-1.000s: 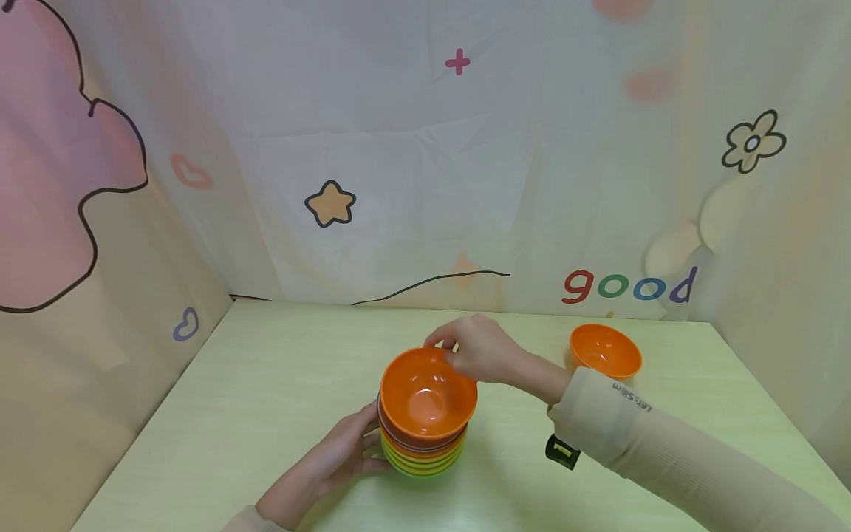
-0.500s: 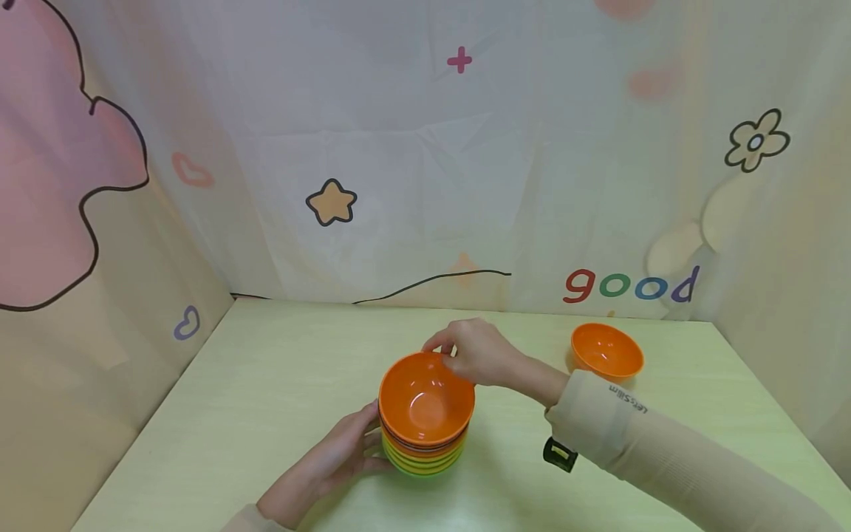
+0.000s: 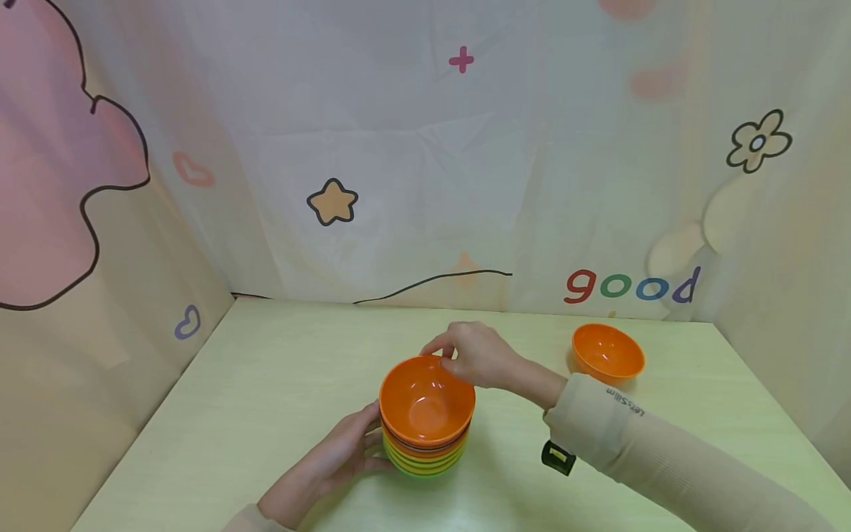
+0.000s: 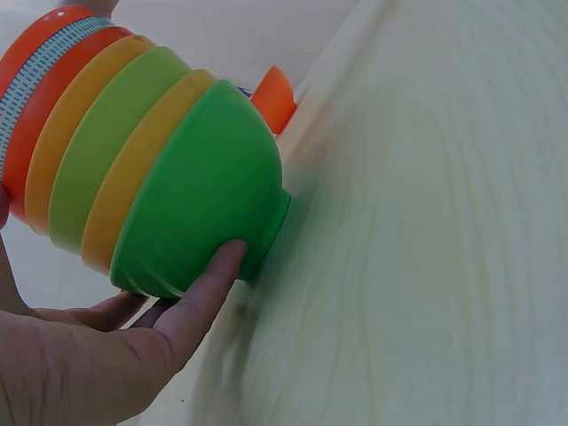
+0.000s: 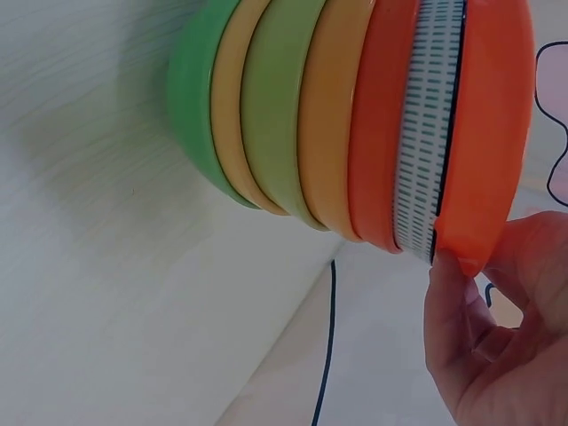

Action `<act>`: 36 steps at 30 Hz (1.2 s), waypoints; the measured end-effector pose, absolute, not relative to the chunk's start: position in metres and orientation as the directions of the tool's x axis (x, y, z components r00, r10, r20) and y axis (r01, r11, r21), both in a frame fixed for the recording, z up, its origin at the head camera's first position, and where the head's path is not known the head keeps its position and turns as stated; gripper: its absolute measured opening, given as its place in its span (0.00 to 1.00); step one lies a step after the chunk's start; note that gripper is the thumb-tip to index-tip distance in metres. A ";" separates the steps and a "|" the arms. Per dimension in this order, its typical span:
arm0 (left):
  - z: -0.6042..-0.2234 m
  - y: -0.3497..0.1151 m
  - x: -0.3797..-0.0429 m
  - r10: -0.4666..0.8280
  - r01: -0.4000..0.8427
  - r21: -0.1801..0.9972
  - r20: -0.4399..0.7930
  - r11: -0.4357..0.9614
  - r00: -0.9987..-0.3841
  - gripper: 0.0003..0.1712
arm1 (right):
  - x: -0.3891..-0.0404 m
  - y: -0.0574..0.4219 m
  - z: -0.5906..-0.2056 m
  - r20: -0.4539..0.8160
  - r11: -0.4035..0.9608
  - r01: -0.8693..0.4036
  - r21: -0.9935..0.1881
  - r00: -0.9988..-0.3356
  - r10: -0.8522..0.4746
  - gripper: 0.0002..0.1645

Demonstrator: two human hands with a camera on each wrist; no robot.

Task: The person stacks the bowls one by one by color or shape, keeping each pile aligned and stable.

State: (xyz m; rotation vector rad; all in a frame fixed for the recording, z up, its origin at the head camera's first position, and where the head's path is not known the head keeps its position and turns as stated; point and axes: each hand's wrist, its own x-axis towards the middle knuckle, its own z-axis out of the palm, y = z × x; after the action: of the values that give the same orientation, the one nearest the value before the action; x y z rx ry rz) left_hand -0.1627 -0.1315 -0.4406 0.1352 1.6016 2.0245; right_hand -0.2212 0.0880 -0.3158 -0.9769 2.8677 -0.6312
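A tall stack of bowls (image 3: 425, 462) stands upright on the table. At its bottom is a green bowl (image 4: 209, 191); yellow, light green and orange ones come above. A white patterned bowl (image 5: 426, 133) lies just below the topmost orange bowl (image 3: 428, 403). My left hand (image 3: 342, 451) holds the left side of the stack, its fingers spread over its height, one fingertip low on the green bowl. At the far rim of the topmost bowl, my right hand (image 3: 482, 355) pinches the edge between thumb and fingers.
Another orange bowl (image 3: 608, 352) sits at the back right of the pale table (image 3: 299, 355), beyond the right forearm. A printed cloth (image 3: 399, 148) hangs along the back and both sides. A black strap piece (image 3: 558, 458) shows below the right sleeve.
My right hand has lowered slightly with the topmost orange bowl, which now sits closer onto the stack. My left hand keeps its place at the side.
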 end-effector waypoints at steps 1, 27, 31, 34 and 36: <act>-0.441 -0.131 -0.163 0.475 -0.354 0.925 -0.251 -0.139 -0.844 0.43 | -0.221 0.088 -0.316 0.086 0.717 -0.576 -0.393 -0.800 -0.594 0.17; -0.439 -0.131 -0.162 0.478 -0.355 0.925 -0.254 -0.134 -0.841 0.43 | -0.220 0.092 -0.324 0.091 0.706 -0.553 -0.441 -0.811 -0.578 0.15; -0.439 -0.132 -0.162 0.479 -0.350 0.928 -0.251 -0.129 -0.841 0.43 | -0.221 0.094 -0.325 0.096 0.698 -0.558 -0.448 -0.807 -0.583 0.13; -0.438 -0.132 -0.162 0.482 -0.347 0.929 -0.249 -0.125 -0.840 0.43 | -0.223 0.096 -0.327 0.128 0.690 -0.572 -0.443 -0.802 -0.583 0.11; -0.439 -0.132 -0.162 0.483 -0.350 0.929 -0.252 -0.124 -0.839 0.43 | -0.225 0.098 -0.329 0.166 0.684 -0.587 -0.433 -0.798 -0.580 0.10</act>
State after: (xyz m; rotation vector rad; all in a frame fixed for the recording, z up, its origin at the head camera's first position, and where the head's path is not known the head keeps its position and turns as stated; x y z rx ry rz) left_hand -0.1623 -0.1316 -0.4388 0.1481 1.6114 2.0058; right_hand -0.2253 0.0985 -0.3291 -1.0037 2.8965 -0.7535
